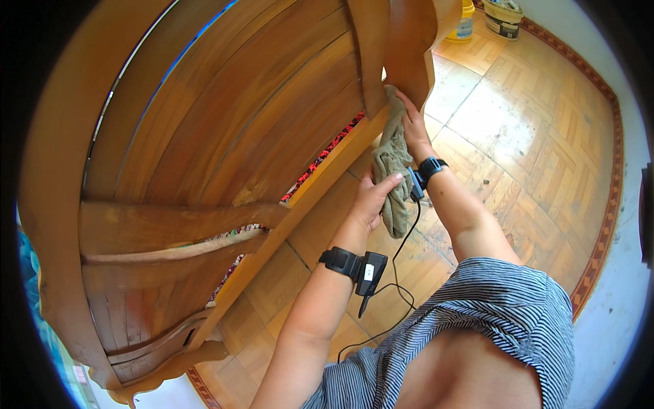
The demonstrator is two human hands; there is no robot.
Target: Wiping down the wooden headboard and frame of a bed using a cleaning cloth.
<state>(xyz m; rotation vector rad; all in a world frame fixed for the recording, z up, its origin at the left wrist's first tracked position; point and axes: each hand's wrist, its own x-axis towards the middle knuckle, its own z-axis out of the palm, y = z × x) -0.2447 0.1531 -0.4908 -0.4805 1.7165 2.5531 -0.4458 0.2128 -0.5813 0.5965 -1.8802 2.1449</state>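
A folded grey-green cloth (393, 158) hangs lengthwise between my two hands. My left hand (374, 198) grips its lower part, thumb laid across the front. Higher up, my right hand (413, 122) holds the upper end, close to the post at the side of a brown wooden bed headboard (245, 122). The fingers of both hands are partly hidden behind the cloth. Vertical planks with gaps fill the headboard, and a lower rail (286, 220) runs along its base. Whether the cloth touches the wood I cannot tell.
Black straps with devices sit on both wrists, and a black cable (396, 276) hangs between them. Beyond the headboard stand a yellow bucket (464, 25) and a paint-type pail (503, 20). Wood-patterned floor tiles (541, 168) extend to the white wall (633, 307).
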